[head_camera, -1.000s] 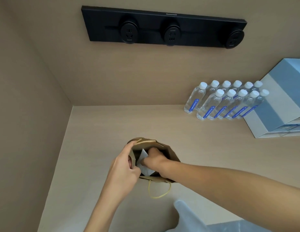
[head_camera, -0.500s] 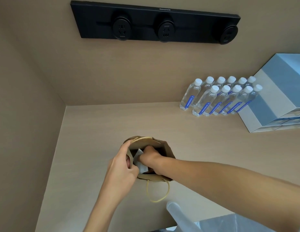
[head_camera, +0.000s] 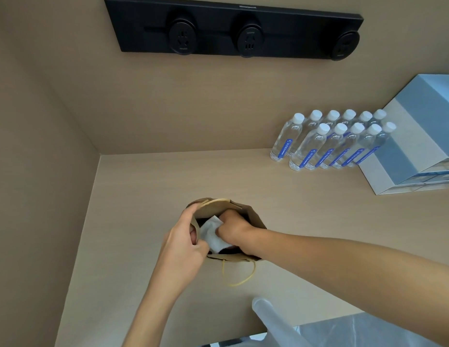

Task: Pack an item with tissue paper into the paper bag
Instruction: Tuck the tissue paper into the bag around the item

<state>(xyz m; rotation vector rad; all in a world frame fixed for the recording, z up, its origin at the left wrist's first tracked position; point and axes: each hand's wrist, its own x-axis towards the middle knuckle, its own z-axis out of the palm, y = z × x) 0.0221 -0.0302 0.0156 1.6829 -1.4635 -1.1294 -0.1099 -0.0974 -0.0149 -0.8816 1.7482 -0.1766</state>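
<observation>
Pressing tissue paper (head_camera: 213, 234) into paper bag (head_camera: 253, 219), right hand (head_camera: 234, 230).

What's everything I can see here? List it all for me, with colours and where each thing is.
paper bag: 1, brown, middle of counter, open
tissue paper: 1 piece, white, inside bag
bag handle: 1 showing, yellowish, hanging off near rim
water bottles: 11, clear with white caps, back right
box: 1, blue and white, far right
socket strip: 1, black, three outlets, back wall
left hand: holds bag rim
right hand: inside bag, on tissue
</observation>
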